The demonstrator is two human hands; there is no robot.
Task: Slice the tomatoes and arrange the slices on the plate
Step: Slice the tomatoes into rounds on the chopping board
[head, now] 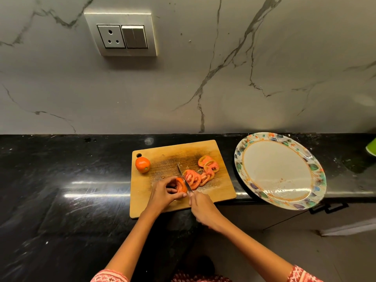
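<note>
on the black stone bench (61, 180) lies a rectangular wooden cutting board (162, 206), and the work is going on at its near middle. the left hand (162, 193) has its fingers curled round the remaining orange-red end piece of a tomato (181, 185), pinning it to the board. the right hand (203, 210) is clenched round the handle of a small steel-bladed knife (184, 178), whose blade stands against the cut face of that piece, tip pointing away from the person.

just right of the blade a row of cut red tomato slices (201, 174) leans in an overlapping line toward the board's right edge. a whole orange-red tomato (142, 164) sits untouched at the far left corner, beside the hanging hole.

the large oval plate with a leaf-patterned rim (313, 167) rests to the right of the board, its near edge hanging past the bench front; it holds no slices, only a few faint smears.

the end piece is likely light, wet and slick, soft under a taut skin, so it should be held by the skin side with fingertips tucked back from the edge. the slices look floppy and fragile; lifting them from beneath, a few at once, seems safest.
</note>
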